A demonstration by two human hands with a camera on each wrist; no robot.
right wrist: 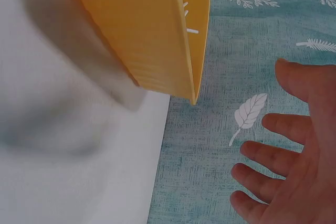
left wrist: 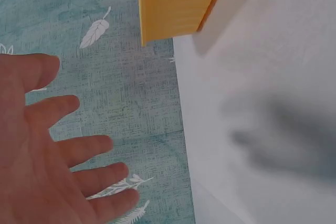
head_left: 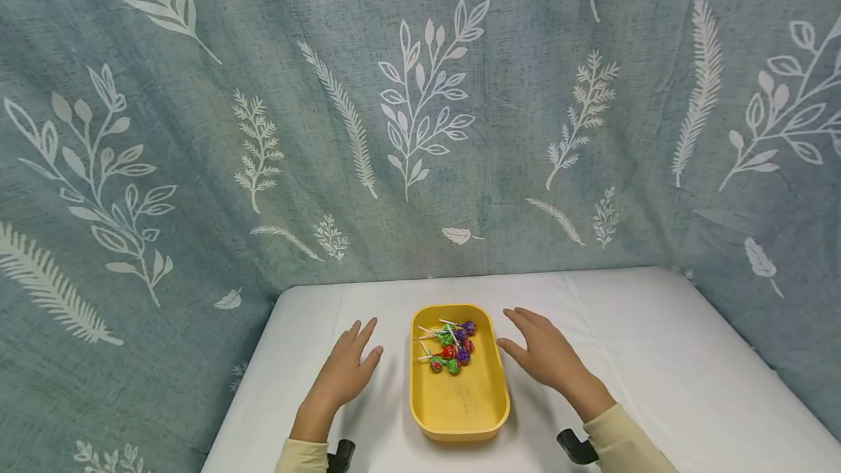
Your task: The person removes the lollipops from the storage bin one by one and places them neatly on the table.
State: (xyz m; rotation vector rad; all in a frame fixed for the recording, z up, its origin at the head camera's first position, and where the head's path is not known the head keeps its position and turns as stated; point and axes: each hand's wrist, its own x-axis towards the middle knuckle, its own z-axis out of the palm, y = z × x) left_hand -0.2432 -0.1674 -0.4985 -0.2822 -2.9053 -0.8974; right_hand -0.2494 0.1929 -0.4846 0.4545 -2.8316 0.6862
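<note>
A yellow rectangular tray [head_left: 460, 407] with rounded corners sits on the white-covered table. Several lollipops [head_left: 450, 351] with red, green and purple wrappers and white sticks lie in its far half. To the tray's left, my left hand [head_left: 348, 371] hovers over the table with fingers spread and nothing in it. My right hand [head_left: 545, 352] is held up on the other side, fingers extended, also holding nothing. Neither hand touches the tray. In the right wrist view, a few white sticks [right wrist: 192, 31] show inside the tray's rim; both wrist views show the tray's outer wall [left wrist: 181, 9].
A white cloth [head_left: 631, 356] covers the table. Behind and beside it hangs a blue-green curtain [head_left: 499, 188] with white leaf prints. A black strap piece [head_left: 577, 447] is at the right wrist, and another black piece [head_left: 341, 456] is at the left.
</note>
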